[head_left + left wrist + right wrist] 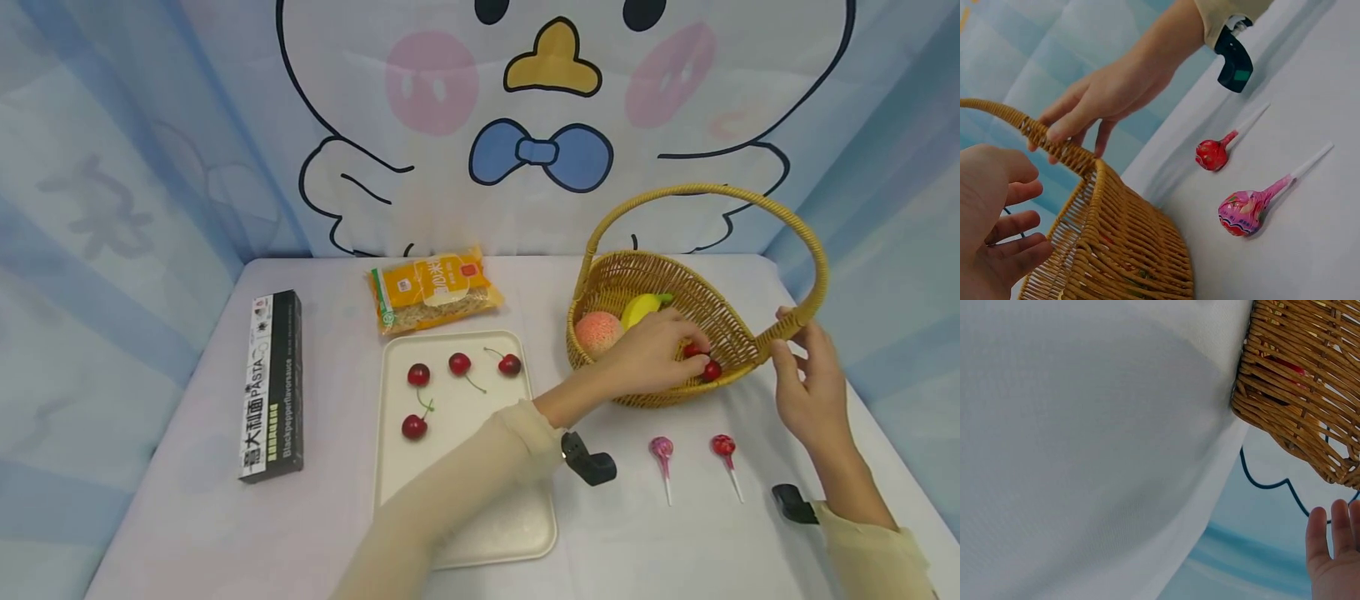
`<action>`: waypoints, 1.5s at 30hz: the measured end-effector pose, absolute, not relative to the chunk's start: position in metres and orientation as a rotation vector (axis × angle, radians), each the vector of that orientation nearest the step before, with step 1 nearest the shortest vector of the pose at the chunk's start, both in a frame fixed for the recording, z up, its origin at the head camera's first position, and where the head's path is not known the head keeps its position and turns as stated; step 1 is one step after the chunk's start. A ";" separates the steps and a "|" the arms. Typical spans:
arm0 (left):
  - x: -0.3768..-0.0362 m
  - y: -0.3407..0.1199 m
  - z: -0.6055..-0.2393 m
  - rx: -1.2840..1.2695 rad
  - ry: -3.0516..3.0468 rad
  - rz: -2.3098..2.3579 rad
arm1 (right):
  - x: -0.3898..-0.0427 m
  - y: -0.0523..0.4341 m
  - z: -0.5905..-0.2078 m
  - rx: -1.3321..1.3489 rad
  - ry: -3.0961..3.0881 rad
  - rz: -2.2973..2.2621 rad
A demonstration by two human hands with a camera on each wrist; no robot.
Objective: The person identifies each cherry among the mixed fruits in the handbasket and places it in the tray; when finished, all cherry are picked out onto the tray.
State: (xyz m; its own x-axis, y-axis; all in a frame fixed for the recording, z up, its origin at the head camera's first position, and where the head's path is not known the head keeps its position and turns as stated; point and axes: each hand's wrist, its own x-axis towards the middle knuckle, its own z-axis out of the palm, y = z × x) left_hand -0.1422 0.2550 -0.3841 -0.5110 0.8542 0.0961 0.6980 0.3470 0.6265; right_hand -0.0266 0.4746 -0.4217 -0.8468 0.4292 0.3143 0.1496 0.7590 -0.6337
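Observation:
A wicker basket (652, 400) with a tall arched handle stands at the right of the table. It holds a peach (598, 333), a yellow banana (639, 308) and red cherries (711, 371). My left hand (656, 354) reaches over its near rim, fingertips right at the cherries. In the left wrist view that hand's fingers (1019, 250) are loosely bent, with no fruit between them. My right hand (817, 387) grips the handle's right base, thumb on the near side. The left wrist view shows the right hand (1116, 87) around the handle (1072, 156).
A cream tray (465, 533) with several cherries lies left of the basket, partly under my left forearm. Behind it lies a grain bag (438, 292); a pasta box (272, 387) lies far left. Pink (662, 448) and red (723, 446) lollipops lie before the basket.

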 end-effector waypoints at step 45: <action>-0.139 0.333 -0.385 0.851 2.196 0.719 | -0.034 0.473 -0.423 -0.384 -2.467 0.851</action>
